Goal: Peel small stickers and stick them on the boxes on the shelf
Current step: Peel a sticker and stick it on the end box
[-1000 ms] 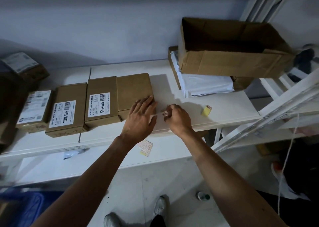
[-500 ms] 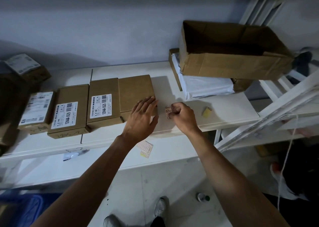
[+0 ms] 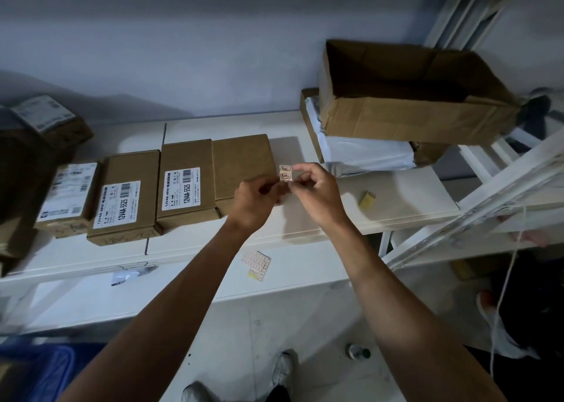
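Two hands meet above the white shelf (image 3: 396, 194), both pinching one small sticker strip (image 3: 285, 173) that stands upright between them. The strip shows two little printed stickers, one above the other. The left hand (image 3: 254, 201) has thumb and forefinger closed on the strip's lower edge, the other fingers curled loosely under the palm. The right hand (image 3: 317, 188) nips the strip's right side with thumb and forefinger drawn together, its remaining fingers bent inward; whether a sticker is already lifting off the backing I cannot tell.

Just left of the strip, and partly behind the left hand, lies a plain brown box (image 3: 242, 165) with no label on its top. Pressed against it on the left is a labelled box (image 3: 183, 188), then another labelled box (image 3: 125, 197) beside that, and a fourth box (image 3: 71, 194) further left, all flat on the shelf. To the right, an open carton (image 3: 412, 96) rests on a white bag (image 3: 366, 154) that sits on a lower box. A small yellow scrap (image 3: 366, 199) lies on the shelf right of the hands, well apart from them. On the lower ledge (image 3: 183, 282), beneath the wrists, a larger sticker sheet (image 3: 257, 264) lies flat
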